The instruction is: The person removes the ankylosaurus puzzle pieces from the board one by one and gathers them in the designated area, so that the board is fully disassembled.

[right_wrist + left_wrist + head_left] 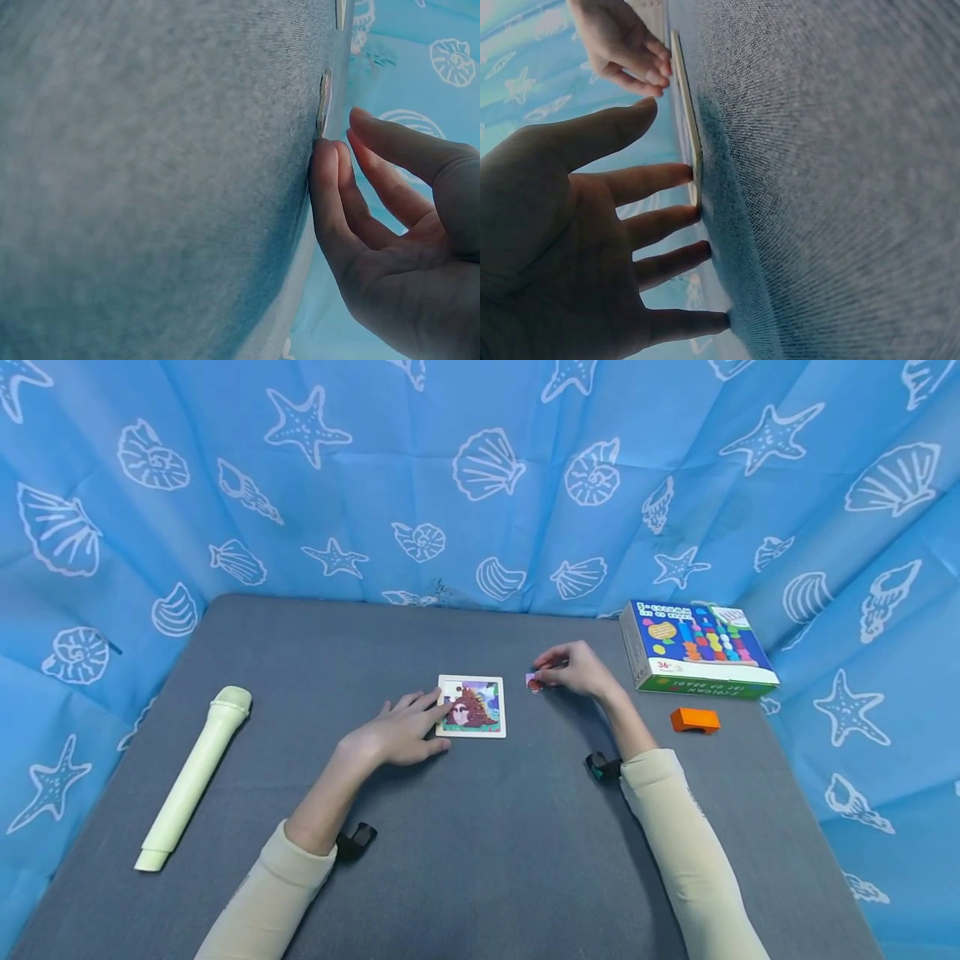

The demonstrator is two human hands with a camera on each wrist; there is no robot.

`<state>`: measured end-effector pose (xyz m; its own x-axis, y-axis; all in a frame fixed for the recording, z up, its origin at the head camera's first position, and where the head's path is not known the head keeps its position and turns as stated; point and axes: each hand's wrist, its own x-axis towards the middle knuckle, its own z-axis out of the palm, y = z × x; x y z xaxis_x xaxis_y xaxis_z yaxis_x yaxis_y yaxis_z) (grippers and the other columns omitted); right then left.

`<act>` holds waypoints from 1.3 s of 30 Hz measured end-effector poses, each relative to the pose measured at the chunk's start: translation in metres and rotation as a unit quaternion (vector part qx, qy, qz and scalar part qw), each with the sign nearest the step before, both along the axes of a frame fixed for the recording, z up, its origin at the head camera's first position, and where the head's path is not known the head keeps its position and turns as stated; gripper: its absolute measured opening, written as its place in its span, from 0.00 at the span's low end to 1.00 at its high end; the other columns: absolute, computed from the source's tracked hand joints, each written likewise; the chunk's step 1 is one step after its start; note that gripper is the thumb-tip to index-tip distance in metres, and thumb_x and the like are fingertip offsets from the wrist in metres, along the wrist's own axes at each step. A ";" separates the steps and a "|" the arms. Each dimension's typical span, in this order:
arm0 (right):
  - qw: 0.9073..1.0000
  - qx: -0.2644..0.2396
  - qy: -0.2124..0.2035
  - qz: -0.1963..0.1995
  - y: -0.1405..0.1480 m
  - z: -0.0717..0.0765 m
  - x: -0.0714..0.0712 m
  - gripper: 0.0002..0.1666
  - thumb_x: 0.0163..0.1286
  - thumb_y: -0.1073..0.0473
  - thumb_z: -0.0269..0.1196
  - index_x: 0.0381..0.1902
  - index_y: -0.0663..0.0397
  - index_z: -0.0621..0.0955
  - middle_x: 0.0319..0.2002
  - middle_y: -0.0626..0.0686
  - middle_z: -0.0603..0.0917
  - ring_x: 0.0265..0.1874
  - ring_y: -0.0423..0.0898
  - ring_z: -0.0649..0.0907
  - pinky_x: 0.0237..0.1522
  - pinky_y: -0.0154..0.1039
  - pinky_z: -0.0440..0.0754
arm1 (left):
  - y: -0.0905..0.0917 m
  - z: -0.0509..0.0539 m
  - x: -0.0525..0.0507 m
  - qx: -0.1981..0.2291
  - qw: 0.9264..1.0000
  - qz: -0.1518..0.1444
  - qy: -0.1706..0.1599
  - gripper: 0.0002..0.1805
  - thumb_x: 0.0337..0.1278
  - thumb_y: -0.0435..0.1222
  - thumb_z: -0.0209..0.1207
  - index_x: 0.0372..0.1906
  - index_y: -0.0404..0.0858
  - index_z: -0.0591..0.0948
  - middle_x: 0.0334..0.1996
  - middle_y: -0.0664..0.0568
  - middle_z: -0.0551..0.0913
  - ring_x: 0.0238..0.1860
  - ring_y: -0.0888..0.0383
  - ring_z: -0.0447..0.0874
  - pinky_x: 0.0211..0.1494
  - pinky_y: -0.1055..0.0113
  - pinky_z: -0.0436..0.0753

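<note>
A square jigsaw puzzle (480, 732) with a pale frame and a dinosaur-like picture lies flat on the table. My left hand (401, 727) rests at its left side, fingers spread and straight; the left wrist view shows fingertips touching the puzzle's edge (687, 105). Right of the puzzle, a small colourful puzzle piece (533, 683) lies by my right hand (576, 668). In the right wrist view, fingertips of the right hand (390, 240) meet the near end of the flat piece (324, 105), while the thumb stands apart from them.
A pale green microphone-shaped stick (195, 777) lies at the left of the grey table (480, 860). At the back right is a boxed column-block set (697, 652), with an orange arched block (695, 720) in front. A blue shell-patterned curtain (480, 527) surrounds the table.
</note>
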<state>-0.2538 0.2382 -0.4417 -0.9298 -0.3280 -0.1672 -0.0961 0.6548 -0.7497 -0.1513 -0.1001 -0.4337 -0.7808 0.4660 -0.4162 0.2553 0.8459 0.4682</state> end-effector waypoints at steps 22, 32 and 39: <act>0.994 -0.068 -0.027 0.082 -0.079 0.003 0.009 0.13 0.76 0.64 0.70 0.54 0.64 0.90 0.46 0.64 0.92 0.39 0.48 0.91 0.44 0.40 0.92 | 0.017 0.007 0.010 0.015 0.998 -0.054 0.032 0.41 0.83 0.51 0.56 0.88 0.40 0.57 0.90 0.41 0.50 0.91 0.40 0.48 0.90 0.34 0.51; 0.987 -0.017 -0.034 0.155 -0.110 0.002 -0.001 0.10 0.76 0.62 0.71 0.50 0.61 0.92 0.38 0.57 0.93 0.32 0.41 0.88 0.38 0.33 0.87 | 0.031 0.007 0.013 -0.027 0.997 -0.072 0.024 0.44 0.84 0.54 0.55 0.89 0.39 0.52 0.92 0.45 0.43 0.92 0.45 0.37 0.91 0.33 0.47; 0.982 0.011 -0.029 0.185 -0.113 0.003 -0.007 0.08 0.74 0.67 0.70 0.48 0.62 0.92 0.32 0.52 0.89 0.29 0.38 0.81 0.35 0.30 0.81 | 0.033 0.009 0.014 -0.042 0.996 -0.075 0.028 0.44 0.84 0.55 0.54 0.89 0.40 0.52 0.92 0.45 0.43 0.92 0.44 0.37 0.91 0.35 0.48</act>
